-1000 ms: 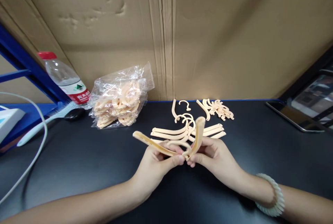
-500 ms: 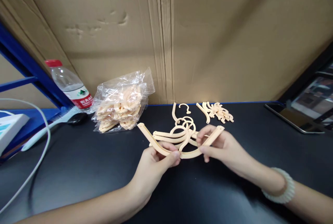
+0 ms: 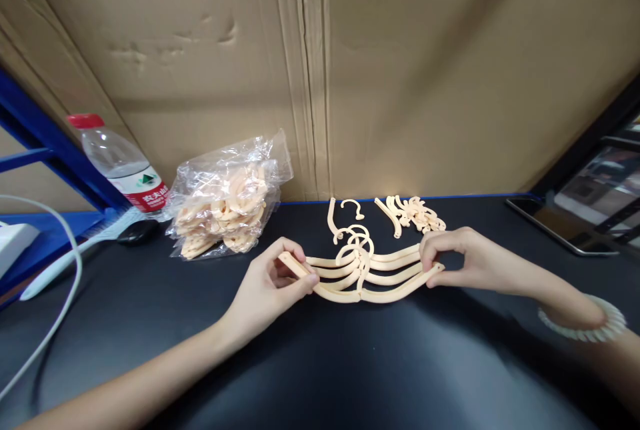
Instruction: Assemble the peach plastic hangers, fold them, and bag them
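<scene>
Between my hands is a beige folding hanger (image 3: 385,297), its two curved arms spread wide and its hook pointing away from me. My left hand (image 3: 280,277) pinches the left arm near its end. The tip of the right arm is held between thumb and fingers of my right hand (image 3: 457,260). Just behind it lie several like hangers (image 3: 340,273) in a row, their hooks overlapping. Farther back are a loose hook (image 3: 358,206), a single arm piece (image 3: 331,217), another arm piece (image 3: 389,217) and a heap of small hooks (image 3: 423,213).
A clear plastic bag of beige parts (image 3: 230,210) stands at the back left, beside a red-capped water bottle (image 3: 123,167). A light blue brush (image 3: 80,250) and a white cable (image 3: 75,237) lie at left. A phone-like device (image 3: 555,230) rests at right, against cardboard (image 3: 450,83).
Both hands have slid outward from the hanger's middle to its ends. The hanger has come down flatter, in line with the row behind it. The view has shifted slightly.
</scene>
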`<move>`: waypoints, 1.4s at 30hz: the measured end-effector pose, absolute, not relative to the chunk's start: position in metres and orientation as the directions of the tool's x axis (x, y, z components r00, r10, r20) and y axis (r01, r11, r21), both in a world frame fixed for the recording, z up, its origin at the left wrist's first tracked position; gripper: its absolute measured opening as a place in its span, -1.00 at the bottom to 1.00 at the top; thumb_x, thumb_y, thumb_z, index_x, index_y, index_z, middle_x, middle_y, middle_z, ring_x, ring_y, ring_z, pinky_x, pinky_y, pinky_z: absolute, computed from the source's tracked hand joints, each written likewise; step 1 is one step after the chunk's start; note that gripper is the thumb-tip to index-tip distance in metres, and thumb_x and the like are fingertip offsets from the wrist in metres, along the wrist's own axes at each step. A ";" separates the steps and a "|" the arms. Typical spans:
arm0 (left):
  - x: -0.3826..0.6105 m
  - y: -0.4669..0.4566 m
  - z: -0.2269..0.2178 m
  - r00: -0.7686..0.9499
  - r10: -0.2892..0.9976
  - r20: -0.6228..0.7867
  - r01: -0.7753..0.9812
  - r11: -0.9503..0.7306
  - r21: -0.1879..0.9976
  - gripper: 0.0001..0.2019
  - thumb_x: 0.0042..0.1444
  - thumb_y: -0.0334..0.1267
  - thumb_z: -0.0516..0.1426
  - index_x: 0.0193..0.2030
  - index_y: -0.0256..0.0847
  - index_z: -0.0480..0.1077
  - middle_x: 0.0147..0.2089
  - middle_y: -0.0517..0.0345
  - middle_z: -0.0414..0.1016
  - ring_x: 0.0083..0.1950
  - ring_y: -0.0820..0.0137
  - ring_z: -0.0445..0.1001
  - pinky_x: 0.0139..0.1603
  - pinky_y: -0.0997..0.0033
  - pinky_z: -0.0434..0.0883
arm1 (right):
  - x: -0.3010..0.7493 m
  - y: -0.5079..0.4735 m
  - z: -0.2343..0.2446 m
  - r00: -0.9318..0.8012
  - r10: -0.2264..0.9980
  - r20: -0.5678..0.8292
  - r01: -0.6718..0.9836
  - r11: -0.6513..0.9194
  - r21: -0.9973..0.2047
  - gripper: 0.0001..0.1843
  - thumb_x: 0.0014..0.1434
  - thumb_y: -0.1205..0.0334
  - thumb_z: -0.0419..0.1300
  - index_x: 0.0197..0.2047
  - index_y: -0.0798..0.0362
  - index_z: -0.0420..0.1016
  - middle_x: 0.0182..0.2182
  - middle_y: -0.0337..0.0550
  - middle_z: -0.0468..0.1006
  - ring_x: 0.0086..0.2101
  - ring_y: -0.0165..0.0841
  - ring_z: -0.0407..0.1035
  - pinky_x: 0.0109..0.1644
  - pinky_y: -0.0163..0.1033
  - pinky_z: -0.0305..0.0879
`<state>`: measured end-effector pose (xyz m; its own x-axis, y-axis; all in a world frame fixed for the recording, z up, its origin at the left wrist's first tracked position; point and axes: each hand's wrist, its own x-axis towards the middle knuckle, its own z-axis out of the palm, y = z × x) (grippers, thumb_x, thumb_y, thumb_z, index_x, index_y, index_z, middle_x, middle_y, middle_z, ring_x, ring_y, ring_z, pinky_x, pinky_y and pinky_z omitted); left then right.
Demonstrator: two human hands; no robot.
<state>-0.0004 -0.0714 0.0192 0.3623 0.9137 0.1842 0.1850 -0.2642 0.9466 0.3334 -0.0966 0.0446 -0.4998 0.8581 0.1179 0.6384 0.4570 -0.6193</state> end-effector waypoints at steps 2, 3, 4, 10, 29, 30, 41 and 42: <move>-0.005 -0.068 0.020 0.490 0.799 0.349 0.357 -0.549 0.756 -0.86 0.09 -0.29 0.22 -0.38 -0.19 0.32 -0.45 0.22 0.46 -0.46 0.44 0.42 -0.42 0.46 0.38 | 0.334 -0.095 0.041 -0.525 0.846 0.091 0.650 0.468 -0.599 -0.81 0.12 0.11 0.31 -0.39 0.03 0.48 -0.41 -0.21 0.53 -0.39 -0.35 0.41 -0.25 -0.25 0.30; -0.007 -0.067 0.020 0.569 0.709 0.417 0.402 -0.682 0.610 -0.89 0.11 -0.32 0.19 -0.40 -0.19 0.35 -0.45 0.19 0.46 -0.43 0.41 0.41 -0.39 0.44 0.36 | 0.334 -0.094 0.040 -0.534 0.841 0.087 0.656 0.477 -0.585 -0.83 0.12 0.13 0.31 -0.40 0.03 0.48 -0.40 -0.21 0.52 -0.37 -0.34 0.41 -0.22 -0.23 0.29; -0.009 -0.066 0.019 0.639 0.614 0.463 0.416 -0.782 0.464 -0.90 0.13 -0.35 0.17 -0.40 -0.19 0.37 -0.44 0.16 0.47 -0.41 0.39 0.41 -0.36 0.42 0.35 | 0.334 -0.094 0.039 -0.541 0.837 0.085 0.662 0.486 -0.571 -0.84 0.12 0.15 0.31 -0.41 0.02 0.48 -0.39 -0.21 0.52 -0.34 -0.33 0.41 -0.20 -0.21 0.29; -0.008 -0.070 0.015 0.772 0.369 0.517 0.383 -0.920 0.084 -0.88 0.21 -0.45 0.08 -0.25 -0.19 0.42 -0.32 0.08 0.54 -0.26 0.29 0.45 -0.18 0.31 0.37 | 0.335 -0.094 0.035 -0.549 0.835 0.036 0.690 0.477 -0.544 -0.87 0.07 0.19 0.36 -0.43 -0.01 0.51 -0.27 -0.18 0.47 -0.20 -0.27 0.38 -0.10 -0.17 0.28; -0.009 -0.061 0.003 0.766 0.389 0.511 0.430 -0.902 0.041 -0.70 0.27 -0.48 -0.01 0.03 -0.26 0.47 0.00 -0.08 0.59 0.03 0.18 0.55 0.02 0.15 0.53 | 0.337 -0.086 0.022 -0.482 0.865 0.139 0.765 0.493 -0.416 -0.84 0.20 0.22 0.24 -0.43 0.03 0.47 -0.39 -0.17 0.45 -0.33 -0.30 0.33 -0.23 -0.20 0.25; -0.009 -0.061 0.002 0.762 0.391 0.516 0.429 -0.902 0.050 -0.69 0.26 -0.48 0.00 0.04 -0.25 0.47 0.00 -0.07 0.59 0.04 0.18 0.55 0.02 0.16 0.53 | 0.337 -0.086 0.022 -0.477 0.867 0.144 0.770 0.491 -0.407 -0.84 0.19 0.23 0.24 -0.42 0.03 0.46 -0.39 -0.16 0.45 -0.33 -0.30 0.33 -0.23 -0.20 0.25; -0.013 -0.062 0.006 0.589 0.508 0.629 0.415 -0.858 0.304 -0.74 0.25 -0.45 0.02 -0.05 -0.20 0.48 -0.05 -0.03 0.59 0.01 0.24 0.53 0.07 0.23 0.41 | 0.330 -0.091 0.035 -0.430 0.829 0.358 0.745 0.550 -0.378 -0.82 0.24 0.11 0.19 -0.33 0.01 0.49 -0.45 -0.17 0.46 -0.37 -0.28 0.35 -0.25 -0.18 0.26; -0.014 -0.062 0.007 0.565 0.539 0.625 0.416 -0.840 0.348 -0.74 0.26 -0.45 -0.01 -0.09 -0.21 0.49 -0.06 -0.02 0.59 -0.01 0.24 0.52 0.05 0.24 0.41 | 0.329 -0.091 0.036 -0.408 0.822 0.398 0.746 0.551 -0.374 -0.81 0.26 0.12 0.16 -0.34 0.01 0.48 -0.46 -0.17 0.45 -0.38 -0.28 0.34 -0.26 -0.18 0.26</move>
<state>-0.0142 -0.0622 0.0067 0.5650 0.5391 0.6246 0.4163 -0.8399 0.3484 0.3289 -0.0914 0.0356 -0.4077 0.8219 0.3979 0.7462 0.5510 -0.3735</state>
